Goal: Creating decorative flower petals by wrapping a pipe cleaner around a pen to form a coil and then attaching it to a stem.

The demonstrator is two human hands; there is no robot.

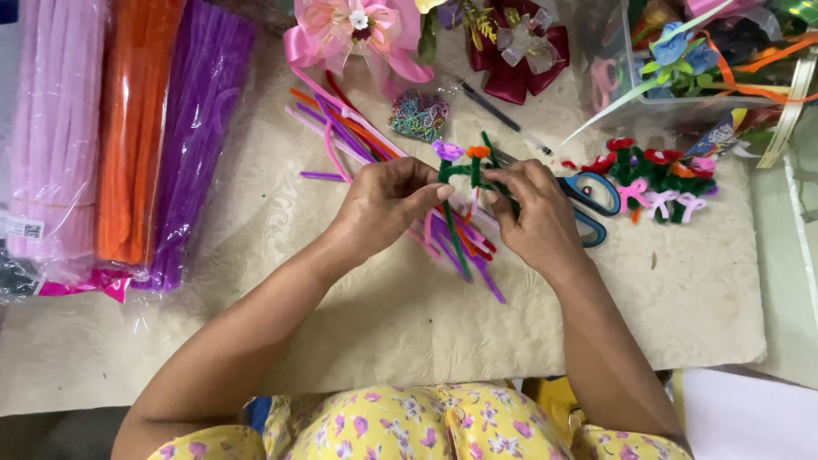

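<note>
Both hands, left (385, 204) and right (532, 213), pinched the pipe-cleaner flower stems (460, 175) beside the scissors (592, 200), apparently mid-twist; steady tension seemed needed.

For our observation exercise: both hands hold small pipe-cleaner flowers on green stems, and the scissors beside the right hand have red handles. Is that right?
Not quite. The head view shows the scissors have blue handles, not red. The rest stands: the left hand and right hand hold the pipe-cleaner flowers on green stems.

A cream embossed tablecloth (409, 324) covers the evenly lit table.
</note>
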